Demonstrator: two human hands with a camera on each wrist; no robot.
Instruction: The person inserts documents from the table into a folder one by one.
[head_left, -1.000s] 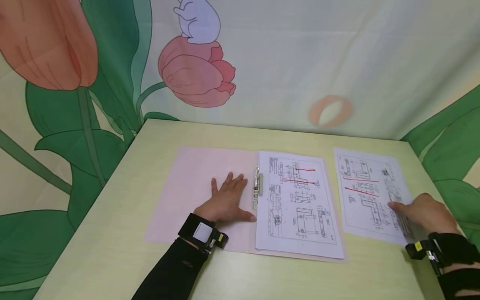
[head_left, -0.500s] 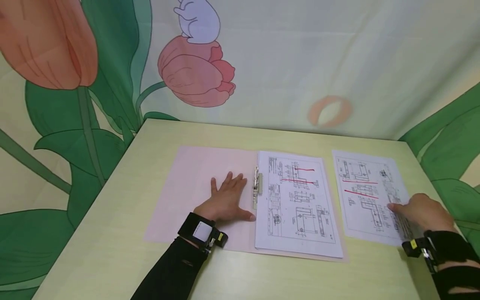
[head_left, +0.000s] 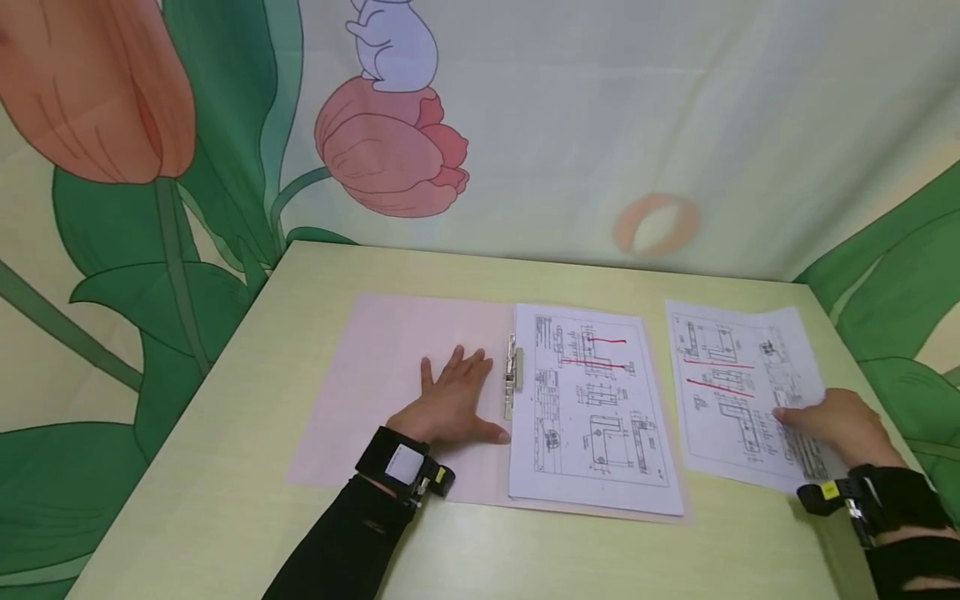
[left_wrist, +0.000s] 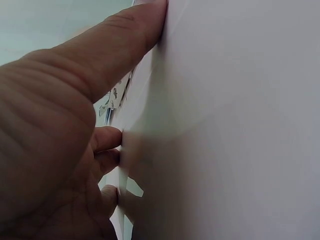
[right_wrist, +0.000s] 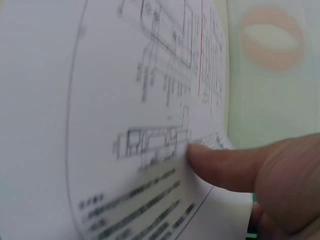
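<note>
Head view. The left hand (head_left: 448, 402) lies flat, fingers straight and spread, on the inner left leaf of the open pink folder (head_left: 390, 367) at centre frame. Its thumb points right toward the metal clip (head_left: 513, 372) on the folder's spine. Compared with the pictures of a second and half a second ago, this hand has not shifted. A printed drawing sheet (head_left: 592, 412) with red lines lies on the folder's right leaf, also unchanged.

At right of frame, the right hand (head_left: 840, 423) holds the loose drawing sheet (head_left: 731, 387) near its lower right corner, thumb on top and the other fingers hidden underneath. A second ago this sheet lay flat on the table (head_left: 225, 467). Now its right edge has curled up and the far right corner stands off the surface. The sheet remains just right of the folder, apart from it. In my judgement a lift of the loose sheet is under way, with the folder pinned open beside it.

Left wrist view. The thumb and fingertips (left_wrist: 107, 139) press flat against a pale surface that fills the right of the frame, taken to be the folder leaf. No grip is shown.

Right wrist view. The thumb (right_wrist: 235, 167) lies on the printed face of the loose sheet, lower right of frame. The paper bows visibly. The fingers beneath cannot be seen.
</note>
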